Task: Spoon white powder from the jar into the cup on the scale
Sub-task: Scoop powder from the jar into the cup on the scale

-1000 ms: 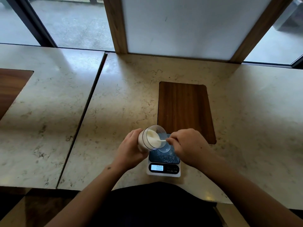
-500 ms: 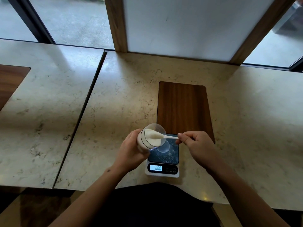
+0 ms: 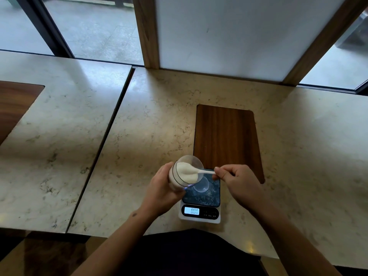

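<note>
Lower centre of frame: left hand [image 3: 161,193] gripping jar [image 3: 184,172], tilting mouth toward right. Right hand [image 3: 238,183] pinching spoon [image 3: 206,172] handle, bowl sitting in powder [image 3: 186,171] inside jar. Clear cup [image 3: 201,185] standing on scale [image 3: 200,204], just below jar mouth. Display showing 000. Scale resting on counter [image 3: 151,136] nr wood inlay [image 3: 227,140].

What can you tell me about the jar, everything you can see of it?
The jar is clear, round and lidless, about half full of white powder. The left hand grips its body and holds it tilted, mouth toward the right, over the scale beside the cup. A white spoon held by the right hand reaches into its mouth.
</note>
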